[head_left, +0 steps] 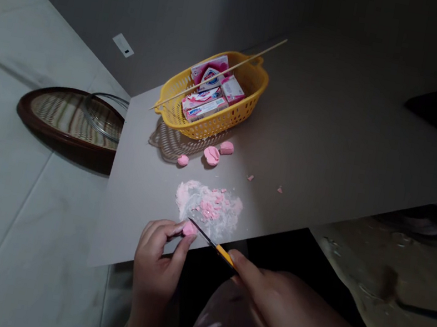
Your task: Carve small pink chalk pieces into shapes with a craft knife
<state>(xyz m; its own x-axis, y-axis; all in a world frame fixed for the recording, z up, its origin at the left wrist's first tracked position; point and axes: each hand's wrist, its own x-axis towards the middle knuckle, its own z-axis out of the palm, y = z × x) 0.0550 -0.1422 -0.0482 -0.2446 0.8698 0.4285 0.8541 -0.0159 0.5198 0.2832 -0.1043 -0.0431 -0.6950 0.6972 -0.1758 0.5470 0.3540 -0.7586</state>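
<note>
Between its thumb and fingers, my left hand (161, 249) pinches a small pink piece of soap (189, 229) near the table's front edge. My right hand (247, 273) is closed round the yellow handle of a knife (223, 253). Its dark, narrow blade points up and left, with the tip at the soap piece; whether it cuts in cannot be made out. Just beyond lies a patch of pink soap shavings (211, 204) and pale powder. Farther back sit a small round soap lump (182, 160), a hollowed soap piece (211, 155) and a blocky soap piece (227, 147).
A yellow plastic basket (225, 125) holds several pink and white soap boxes (205, 106), with a thin wooden stick (258, 55) across its rim. Soap crumbs (250, 177) lie on the grey table (328, 166). Left of the table stands a brown-rimmed woven seat (64, 142) with coiled wire (96, 122).
</note>
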